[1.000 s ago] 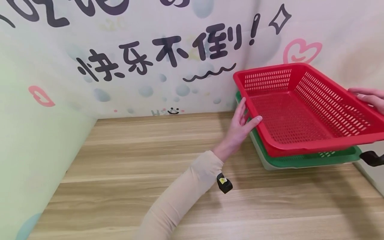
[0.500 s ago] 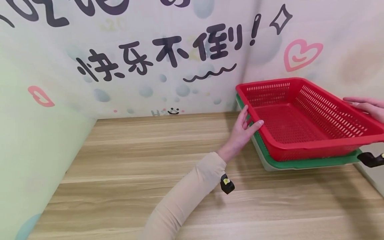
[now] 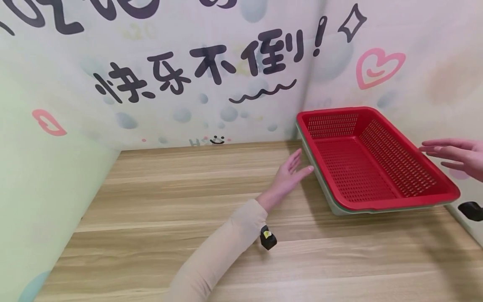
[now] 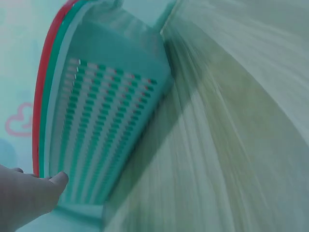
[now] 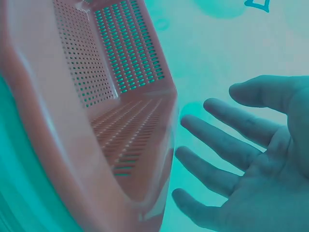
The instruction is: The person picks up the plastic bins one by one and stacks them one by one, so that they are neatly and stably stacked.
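A red perforated plastic basket (image 3: 351, 167) sits nested at the top of a stack at the right of the table. Under its rim shows the edge of a green basket (image 4: 48, 92), and outermost is a pale, whitish basket (image 4: 106, 43) with slotted walls. My left hand (image 3: 284, 178) is just off the stack's left side, fingers extended and thumb apart, holding nothing. To the right of the stack, my right hand (image 3: 462, 157) is spread with straight fingers. The right wrist view shows a gap between those fingers and the red basket's rim.
The wood-grain table (image 3: 170, 218) extends left and forward of the stack. A printed wall covering (image 3: 211, 105) with black lettering rises behind it, close to the stack's back corner. A pale green wall (image 3: 45, 176) bounds the left side.
The red basket has gone down into the green one, its rim now covering the green rim in the head view. Both hands have let go of it and moved slightly away and lower.
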The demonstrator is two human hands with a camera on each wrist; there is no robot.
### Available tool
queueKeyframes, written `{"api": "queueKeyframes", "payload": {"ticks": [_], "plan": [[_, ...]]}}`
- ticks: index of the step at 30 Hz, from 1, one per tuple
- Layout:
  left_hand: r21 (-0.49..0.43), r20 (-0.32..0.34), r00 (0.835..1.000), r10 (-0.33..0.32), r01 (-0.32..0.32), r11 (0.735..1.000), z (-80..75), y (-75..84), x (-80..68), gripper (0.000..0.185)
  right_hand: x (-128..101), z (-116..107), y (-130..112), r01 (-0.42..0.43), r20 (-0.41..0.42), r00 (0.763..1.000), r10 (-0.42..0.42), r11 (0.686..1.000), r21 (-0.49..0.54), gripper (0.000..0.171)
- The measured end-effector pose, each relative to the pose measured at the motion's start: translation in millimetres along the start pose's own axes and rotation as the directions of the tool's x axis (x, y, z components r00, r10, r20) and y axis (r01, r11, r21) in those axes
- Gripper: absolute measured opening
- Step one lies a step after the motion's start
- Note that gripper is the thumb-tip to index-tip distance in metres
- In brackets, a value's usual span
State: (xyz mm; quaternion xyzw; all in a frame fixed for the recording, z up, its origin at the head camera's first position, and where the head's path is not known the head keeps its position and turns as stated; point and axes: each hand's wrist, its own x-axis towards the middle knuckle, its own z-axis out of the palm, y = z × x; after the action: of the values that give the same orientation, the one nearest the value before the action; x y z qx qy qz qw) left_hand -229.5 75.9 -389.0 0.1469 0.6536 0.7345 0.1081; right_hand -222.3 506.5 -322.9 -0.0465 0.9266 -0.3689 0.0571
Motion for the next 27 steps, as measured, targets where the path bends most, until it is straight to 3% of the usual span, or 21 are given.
{"api": "queueKeyframes", "payload": {"ticks": [8,15,21,24,27], "plan": [[-0.013,-0.018,0.999,0.026,-0.027,1.000,-19.6,-9.0,-4.6,0.068,-4,6,-12,0.076,-0.052,0.996,-0.073,0.994,0.078,0.031],[-0.023,-0.056,0.998,0.030,-0.031,0.999,-36.8,-12.0,-10.0,0.067,0,10,-38,0.010,0.000,1.000,-0.010,0.998,0.054,0.044],[-0.072,-0.078,0.997,0.015,-0.021,0.997,-51.4,-18.4,-17.0,0.066,3,23,-65,0.065,-0.007,0.998,-0.065,0.995,0.073,0.042],[-0.059,-0.086,0.996,-0.001,-0.004,0.998,-58.3,-22.8,-20.7,0.066,2,32,-81,0.028,0.000,1.000,-0.028,0.989,0.143,0.039],[-0.044,-0.090,0.996,-0.014,0.010,0.999,-66.0,-26.5,-23.6,0.067,2,40,-95,-0.040,0.045,0.999,0.030,0.964,0.262,0.038]]}}
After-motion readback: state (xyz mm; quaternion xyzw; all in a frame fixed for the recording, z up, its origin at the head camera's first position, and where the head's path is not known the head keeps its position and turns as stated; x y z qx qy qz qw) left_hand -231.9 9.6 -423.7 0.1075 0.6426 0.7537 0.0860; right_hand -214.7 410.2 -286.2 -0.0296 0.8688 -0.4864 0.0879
